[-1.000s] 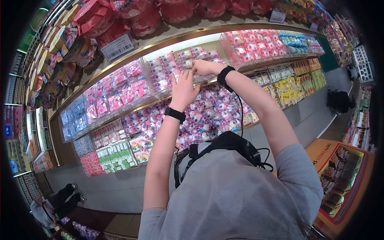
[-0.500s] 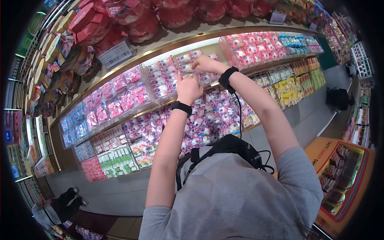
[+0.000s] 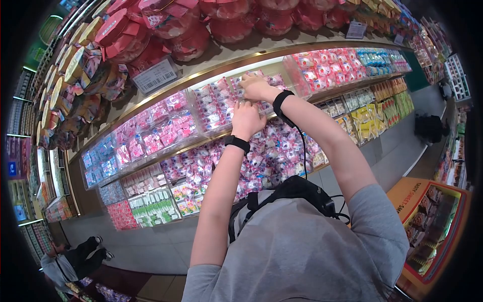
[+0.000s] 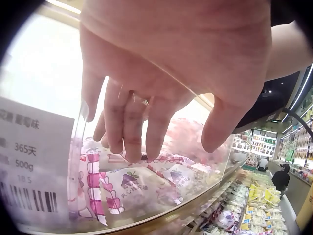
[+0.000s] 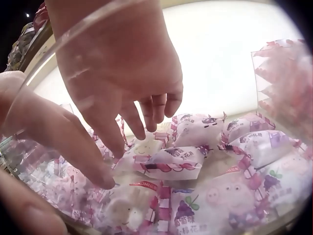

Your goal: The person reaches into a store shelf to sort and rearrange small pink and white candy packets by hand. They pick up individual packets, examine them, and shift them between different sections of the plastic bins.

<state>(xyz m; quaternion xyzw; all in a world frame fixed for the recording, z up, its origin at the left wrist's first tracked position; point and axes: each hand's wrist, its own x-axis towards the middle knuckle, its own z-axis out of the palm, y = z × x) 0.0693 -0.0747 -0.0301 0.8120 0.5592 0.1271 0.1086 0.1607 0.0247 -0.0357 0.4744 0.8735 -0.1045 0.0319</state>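
Small pink-and-white marshmallow packets [image 5: 173,161] printed with grapes fill a clear plastic bin on the shelf. My right hand [image 3: 255,86] reaches over the front wall into this bin. In the right wrist view its loosely extended fingers [image 5: 131,120] point down at the packets, with fingertips right at their wrappers. Just left of it and nearer the front wall is my left hand [image 3: 247,120]. Seen in the left wrist view, its fingers [image 4: 159,125] hang down behind the clear wall, spread over grape-printed packets [image 4: 129,188]; no packet shows between them.
A price label [image 4: 36,161] stands at the bin's front. Pink packets [image 3: 327,70] fill the bin to the right, and loose packets [image 3: 271,151] heap on the lower shelf. Red wrapped jars [image 3: 229,22] line the shelf above. Another person [image 3: 70,261] is at the lower left.
My left hand has moved right, closer to my right hand; half a second ago its index finger pointed out. My right hand stays over the same bin. The head view has shifted slightly.
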